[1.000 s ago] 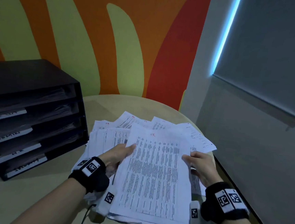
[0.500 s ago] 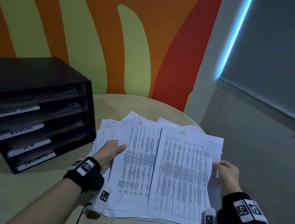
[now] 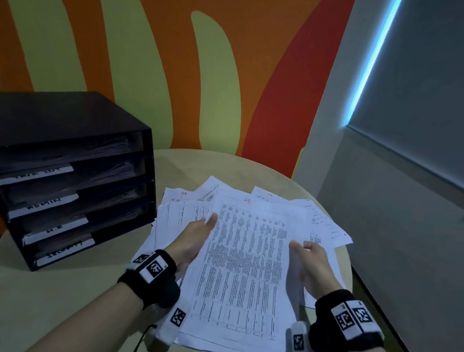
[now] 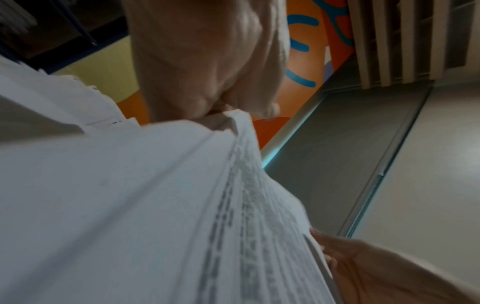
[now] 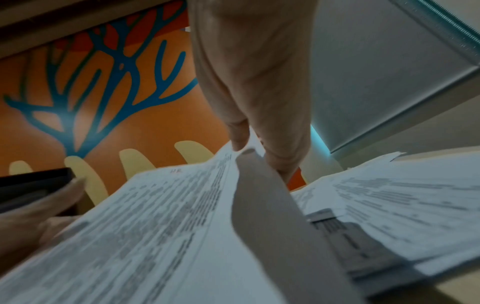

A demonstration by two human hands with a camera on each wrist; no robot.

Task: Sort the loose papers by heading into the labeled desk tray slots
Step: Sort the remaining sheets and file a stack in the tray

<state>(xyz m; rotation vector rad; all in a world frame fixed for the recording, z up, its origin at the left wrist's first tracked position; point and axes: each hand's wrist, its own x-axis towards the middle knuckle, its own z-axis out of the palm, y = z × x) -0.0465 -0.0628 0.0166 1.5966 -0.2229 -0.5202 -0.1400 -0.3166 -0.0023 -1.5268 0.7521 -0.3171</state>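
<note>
Round pale wooden table (image 3: 80, 289) carries everything. Black four-slot desk tray w/ white labels (image 3: 65, 178) sits well left of the grip, openings facing the person for easy filing. Loose white printed papers (image 3: 182, 213) lie fanned under both hands, prob. so headings show. Top sheet w/ red "HR" mark (image 3: 245, 261) is raised to read: left hand (image 3: 196, 238) grip pinches its left edge, right hand (image 3: 312, 260) grip pinches the right.

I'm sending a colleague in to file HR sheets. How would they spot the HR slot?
On the round table, left of the loose papers, stands a black desk tray with four stacked slots. Each slot has a white handwritten label; the HR slot is third from the top, directly below ADMIN.
</note>
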